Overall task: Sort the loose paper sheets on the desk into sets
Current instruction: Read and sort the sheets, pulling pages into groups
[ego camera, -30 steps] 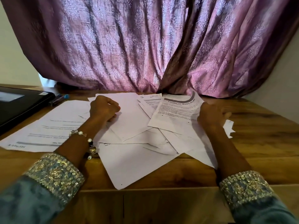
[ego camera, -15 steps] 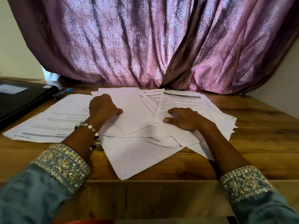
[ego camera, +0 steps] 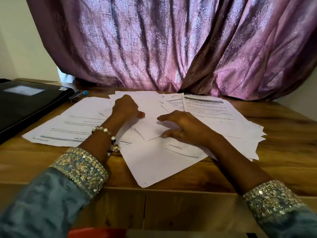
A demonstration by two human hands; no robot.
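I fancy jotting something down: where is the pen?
In the head view, the blue-capped pen lies at the desk's far left, between the black laptop and the paper sheets.

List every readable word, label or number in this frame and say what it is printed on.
"Finalize Oil Bottle Refill": bold heading on the printed sheet at the far right of the pile; slightly soft.
Body text on that sheet: too small to read.
Heading on the upside-down sheet at left: blurred, unreadable.
Label on the black laptop: unreadable.
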